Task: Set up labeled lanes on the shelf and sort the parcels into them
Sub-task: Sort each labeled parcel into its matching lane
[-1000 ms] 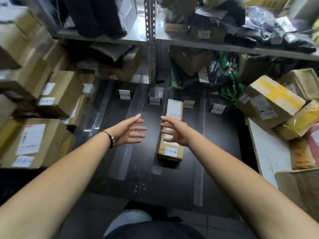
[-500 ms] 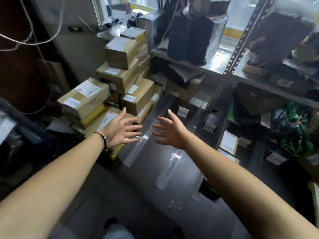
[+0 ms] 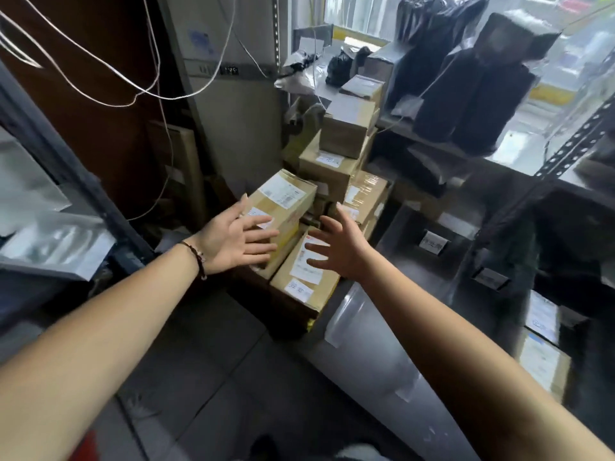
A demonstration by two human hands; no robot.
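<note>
Parcel tops a cardboard stack just beside the shelf. The left hand and right hand reach toward it, fingers spread, holding nothing. It looks stiff and probably light, so gripping opposite side faces should work.

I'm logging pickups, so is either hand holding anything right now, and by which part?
Nothing is held. The left hand and right hand are open, fingers spread, in front of the stacked cardboard boxes; no finger curls round one.
</note>
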